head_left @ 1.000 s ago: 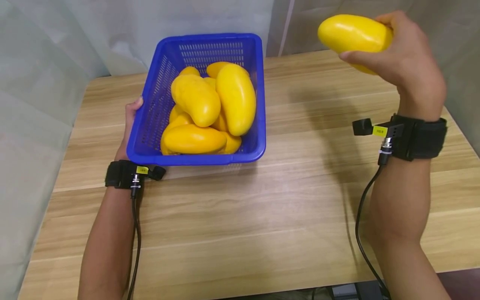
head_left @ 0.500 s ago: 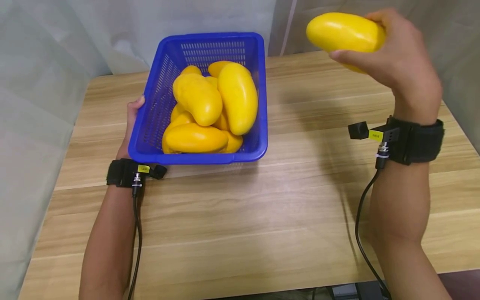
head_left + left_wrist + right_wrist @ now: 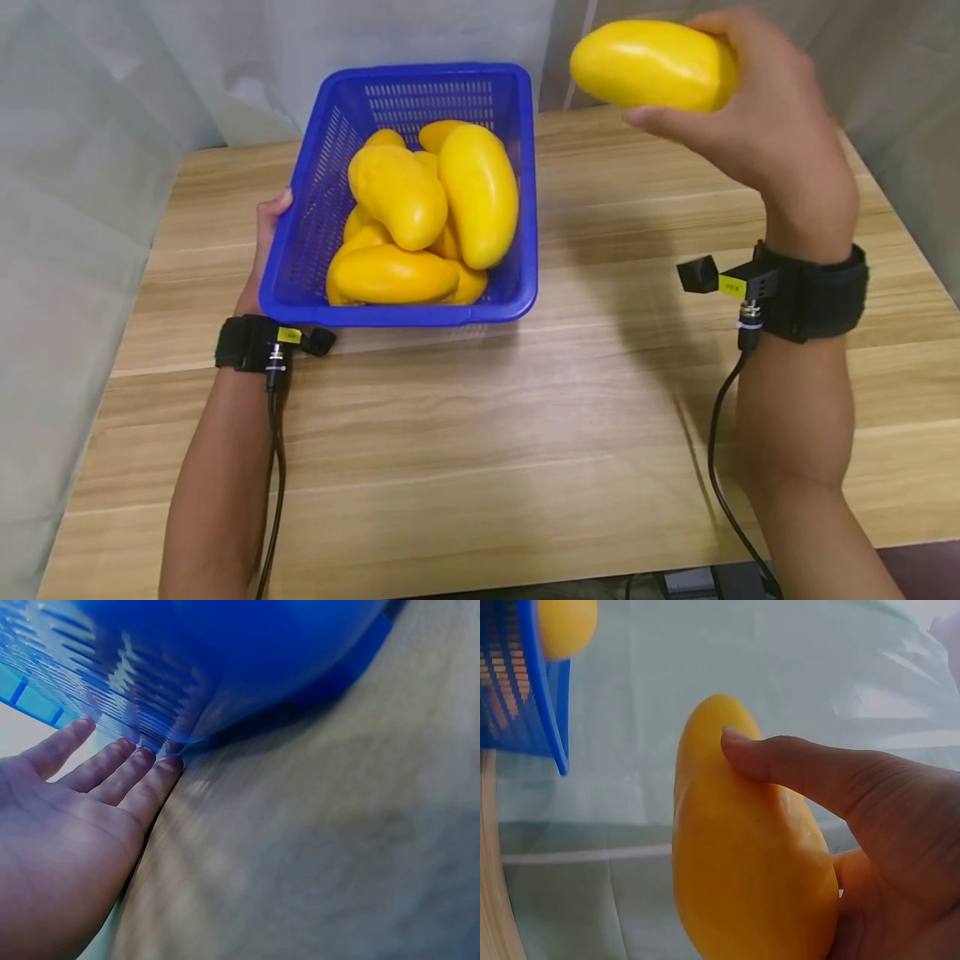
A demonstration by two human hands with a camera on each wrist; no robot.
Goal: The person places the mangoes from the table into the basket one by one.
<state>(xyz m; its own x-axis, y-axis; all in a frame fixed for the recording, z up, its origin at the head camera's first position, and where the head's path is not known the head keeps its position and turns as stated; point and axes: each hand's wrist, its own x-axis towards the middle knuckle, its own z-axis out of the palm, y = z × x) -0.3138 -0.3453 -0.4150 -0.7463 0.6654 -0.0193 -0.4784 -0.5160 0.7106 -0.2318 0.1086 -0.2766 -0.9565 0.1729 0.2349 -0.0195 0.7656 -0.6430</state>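
In the head view, my right hand [image 3: 772,125] grips a yellow mango [image 3: 652,67] in the air above the table's back edge. The thumb lies along one face of that mango in the right wrist view, while most of the other fingers are hidden behind it. A blue plastic basket [image 3: 397,316] stands left of centre with several yellow mangoes [image 3: 480,196] piled inside. My left hand [image 3: 67,825] is at the basket's left side, its fingers straight and their tips against the slotted wall in the left wrist view.
The wooden table [image 3: 480,467] carries the basket. A pale grey sheet [image 3: 420,33] hangs behind the table and along its left side. Black cables [image 3: 717,450] run from both wrist straps toward the front edge.
My right hand has moved left with the mango, nearer the basket. The left hand stays at the basket, and the whole scene shifts only slightly in the view.
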